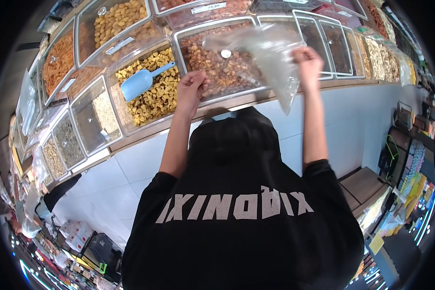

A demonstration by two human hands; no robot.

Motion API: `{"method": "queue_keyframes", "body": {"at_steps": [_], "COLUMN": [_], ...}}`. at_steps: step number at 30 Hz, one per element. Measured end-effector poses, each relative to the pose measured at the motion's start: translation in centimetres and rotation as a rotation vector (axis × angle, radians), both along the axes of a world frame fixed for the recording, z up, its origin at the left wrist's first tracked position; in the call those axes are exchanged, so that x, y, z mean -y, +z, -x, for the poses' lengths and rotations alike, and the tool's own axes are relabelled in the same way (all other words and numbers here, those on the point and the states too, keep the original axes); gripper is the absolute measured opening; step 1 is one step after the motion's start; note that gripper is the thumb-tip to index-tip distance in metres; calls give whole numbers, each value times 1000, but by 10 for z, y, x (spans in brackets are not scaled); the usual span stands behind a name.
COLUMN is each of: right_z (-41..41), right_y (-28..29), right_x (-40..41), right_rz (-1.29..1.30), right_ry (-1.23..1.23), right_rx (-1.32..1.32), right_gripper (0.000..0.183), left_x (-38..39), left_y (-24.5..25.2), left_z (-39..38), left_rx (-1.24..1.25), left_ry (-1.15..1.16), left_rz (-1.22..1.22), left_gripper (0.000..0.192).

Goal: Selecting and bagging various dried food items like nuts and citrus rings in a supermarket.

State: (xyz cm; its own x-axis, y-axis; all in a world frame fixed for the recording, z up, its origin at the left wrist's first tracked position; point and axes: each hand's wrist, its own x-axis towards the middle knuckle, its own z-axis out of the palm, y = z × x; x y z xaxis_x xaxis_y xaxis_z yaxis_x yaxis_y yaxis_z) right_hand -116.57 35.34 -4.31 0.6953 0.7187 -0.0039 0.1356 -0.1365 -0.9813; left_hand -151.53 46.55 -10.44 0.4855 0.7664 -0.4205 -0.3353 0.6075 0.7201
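Note:
My right hand (308, 63) is shut on a clear plastic bag (273, 54), which looks blurred and hangs over the lidded bin of reddish-brown dried food (217, 78). My left hand (193, 88) has its fingers curled together near that bin's left edge, and no object can be made out in it. Just left of it an uncovered bin holds small yellow-brown snack pieces (148, 112). A light blue plastic scoop (137, 85) lies on those pieces, its handle pointing up and right.
Clear-lidded bins of nuts (121, 21), orange dried strips (59, 63) and pale flakes (103, 108) surround the work spot. Transparent lids (324, 43) overlap at the right. A wooden counter edge (141, 136) runs before me. Dark crates (101, 250) stand at the lower left.

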Motion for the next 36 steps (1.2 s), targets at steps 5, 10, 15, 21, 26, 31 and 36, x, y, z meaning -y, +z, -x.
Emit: {"method": "queue_keyframes", "body": {"at_steps": [5,10,15,21,26,31,36], "right_z": [-232,-296,-225,46,84,82,70], "right_y": [-23,-45,25,-37,-99,-85,-46], "right_x": [4,16,-31,-111,-133,-141,-137], "right_rz": [199,354,345,189,297,226,150], "right_ry": [-324,-444,-412,697,864,959,823], "right_rx": [115,127,1238,905,1252,1090,757], "right_gripper": [20,34,43,50,28,20,14], "left_x": [1,9,31,61,78,88,48], "left_y": [-11,-23,-14,-15,-9,-25,-22], "left_z": [-1,-26,-20,-4,25,51,16], "left_rx": [-18,-16,-64,-160,-211,-224,-567], "left_ry": [102,235,489,643,784,843,470], "left_rz": [18,37,103,153,110,108,-98], "left_gripper": [12,12,13,13,11,13,24]}}
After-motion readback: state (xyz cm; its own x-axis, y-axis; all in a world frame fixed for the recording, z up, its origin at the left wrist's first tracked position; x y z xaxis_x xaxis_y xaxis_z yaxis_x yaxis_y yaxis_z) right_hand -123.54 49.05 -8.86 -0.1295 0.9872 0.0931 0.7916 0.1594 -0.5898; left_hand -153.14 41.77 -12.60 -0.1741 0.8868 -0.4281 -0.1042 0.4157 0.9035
